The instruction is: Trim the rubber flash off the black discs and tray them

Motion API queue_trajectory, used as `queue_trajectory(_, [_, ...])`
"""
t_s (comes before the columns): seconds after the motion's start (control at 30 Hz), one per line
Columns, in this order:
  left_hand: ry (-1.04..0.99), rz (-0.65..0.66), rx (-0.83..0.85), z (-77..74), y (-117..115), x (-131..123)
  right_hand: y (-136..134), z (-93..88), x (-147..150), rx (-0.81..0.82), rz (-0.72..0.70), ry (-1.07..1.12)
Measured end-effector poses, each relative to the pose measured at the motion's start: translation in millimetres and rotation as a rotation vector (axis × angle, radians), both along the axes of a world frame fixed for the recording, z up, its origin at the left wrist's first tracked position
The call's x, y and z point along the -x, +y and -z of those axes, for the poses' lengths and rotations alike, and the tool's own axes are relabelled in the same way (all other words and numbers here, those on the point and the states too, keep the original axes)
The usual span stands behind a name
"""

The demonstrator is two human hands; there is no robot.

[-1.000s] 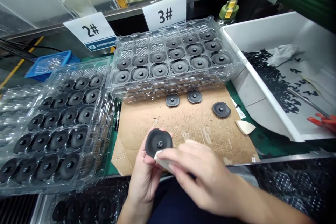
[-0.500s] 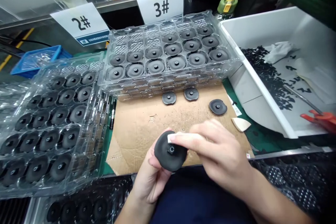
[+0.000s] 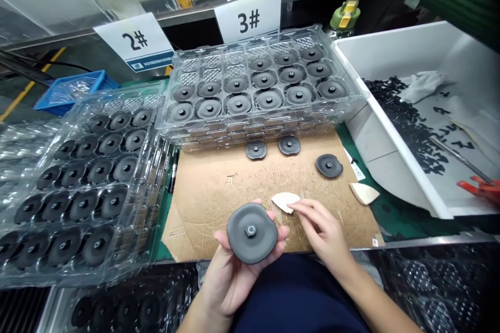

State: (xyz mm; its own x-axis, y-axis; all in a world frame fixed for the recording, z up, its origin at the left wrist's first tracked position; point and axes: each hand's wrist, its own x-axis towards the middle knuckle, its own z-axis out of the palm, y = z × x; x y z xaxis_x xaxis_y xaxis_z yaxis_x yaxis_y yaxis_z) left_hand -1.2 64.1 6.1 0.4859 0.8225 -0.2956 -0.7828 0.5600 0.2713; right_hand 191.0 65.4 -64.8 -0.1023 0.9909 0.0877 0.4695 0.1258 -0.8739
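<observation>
My left hand [image 3: 230, 286] holds a black rounded disc [image 3: 255, 250], its fingers wrapped around the edge from below. The disc's face is turned up, with a small hexagonal post at its centre. To the right, my right hand [image 3: 326, 234] pinches the near corner of a white, fan-shaped flat wedge [image 3: 284, 200]. This wedge is over the brown cardboard [image 3: 207, 187]; whether it rests there I cannot tell. Farther back on the cardboard are three more black discs, one at the left [image 3: 256, 150], one in the middle [image 3: 289, 145] and one at the right [image 3: 329, 165].
A stack of clear trays [image 3: 250, 127] with black discs stands behind the cardboard, another tray stack [image 3: 128, 203] at the left. A white bin [image 3: 406, 182] on the right contains small black pieces and red-handled pliers [image 3: 482, 190]. Beside it lies a second, cream wedge [image 3: 365, 193].
My right hand has moved the white wedge off the disc, down and away to the cardboard. The disc in my left hand now faces up in full view. The camera view has shifted slightly.
</observation>
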Motion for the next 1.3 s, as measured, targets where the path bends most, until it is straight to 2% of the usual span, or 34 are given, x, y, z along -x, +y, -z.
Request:
queue_trajectory(0.07, [0.043, 0.031, -0.012, -1.4, -1.2, -0.7, -0.7, -6.9, 0.4, 0.012, -0.065, 0.038])
queue_trajectory(0.13, [0.163, 0.046, -0.101, 0.1, -2.3, -0.3, -0.5, -9.1, 1.7, 0.026, -0.095, 0.065])
queue_trajectory(0.2, [0.463, -0.031, -0.362, 4.4, -2.1, 0.6, -0.9, -8.3, 3.8, 0.035, -0.090, 0.074])
queue_trajectory(0.27, [0.894, -0.170, -0.789, 9.4, -0.2, 1.0, -2.0, -8.0, 5.9, 0.042, -0.079, 0.077])
queue_trajectory(0.33, [1.224, -0.269, -1.148, 12.3, 3.1, 0.6, -3.0, -11.5, 7.3, 0.042, -0.065, 0.078])
queue_trajectory(0.37, [1.313, -0.282, -1.248, 12.7, 4.8, 0.2, -3.4, -15.1, 7.6, 0.047, -0.051, 0.085])
queue_trajectory(0.43, [1.379, -0.277, -1.306, 11.9, 7.3, -0.4, -3.7, -25.8, 7.8, 0.062, -0.007, 0.123])
queue_trajectory(0.53, [1.392, -0.249, -1.288, 10.5, 7.8, 0.7, -3.2, -46.9, 8.2, 0.111, 0.034, 0.278])
queue_trajectory(0.6, [1.364, -0.221, -1.246, 10.4, 5.8, 2.5, -2.2, -61.1, 9.2, 0.171, -0.007, 0.403])
queue_trajectory(0.73, [1.285, -0.137, -1.067, 8.0, -1.1, 5.3, 2.9, -82.7, 13.3, 0.306, -0.213, 0.459])
queue_trajectory(0.83, [1.277, -0.020, -0.905, 3.2, -4.5, 6.4, 7.7, -85.9, 16.5, 0.358, -0.334, 0.439])
queue_trajectory(0.9, [1.303, 0.021, -0.873, -0.1, -5.2, 7.9, 8.0, -78.8, 17.1, 0.421, -0.271, 0.539])
queue_trajectory(1.0, [1.281, 0.159, -0.763, -3.6, -8.7, 13.8, 0.9, -56.0, 17.0, 0.562, -0.097, 0.823])
queue_trajectory(1.03, [1.255, 0.202, -0.708, -4.1, -11.8, 16.8, -3.1, -46.7, 17.6, 0.618, -0.078, 0.902])
queue_trajectory(1.1, [1.227, 0.228, -0.588, -3.1, -22.1, 24.0, -12.1, -27.9, 20.3, 0.746, -0.130, 0.967])
queue_trajectory(1.17, [1.254, 0.180, -0.475, 1.2, -37.5, 32.3, -19.2, -11.0, 25.0, 0.828, -0.225, 0.881])
queue_trajectory(1.2, [1.270, 0.154, -0.416, 4.5, -46.9, 36.9, -20.8, -3.9, 27.7, 0.819, -0.253, 0.791])
queue_trajectory(1.3, [1.341, 0.086, -0.257, 18.3, -80.6, 54.0, -15.6, 11.2, 37.5, 0.575, -0.290, 0.443])
